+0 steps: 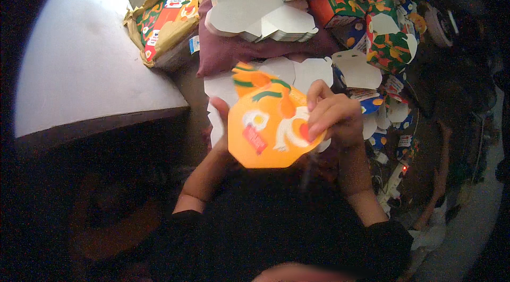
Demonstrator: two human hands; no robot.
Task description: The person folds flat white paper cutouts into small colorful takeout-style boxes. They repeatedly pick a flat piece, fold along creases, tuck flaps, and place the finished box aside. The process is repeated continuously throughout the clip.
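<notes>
An orange printed cardboard food carton (255,146), partly folded, is held up before my chest. Egg and vegetable pictures cover its face, and a narrower flap rises at its top. My right hand (337,113) is closed on the carton's right edge, its fingers bent over the printed face. At the left edge, part of my left hand (220,109) shows against the carton; most of its fingers are hidden behind the board. Beyond the carton, flat white carton blanks (219,86) lie spread out.
A stack of white blanks (239,11) rests on a purple cushion (215,53). Folded colourful cartons (388,43) pile up at the right, near a power strip (394,181). An opened brown-paper pack of printed blanks (164,22) lies beside a white surface (95,59) at the left.
</notes>
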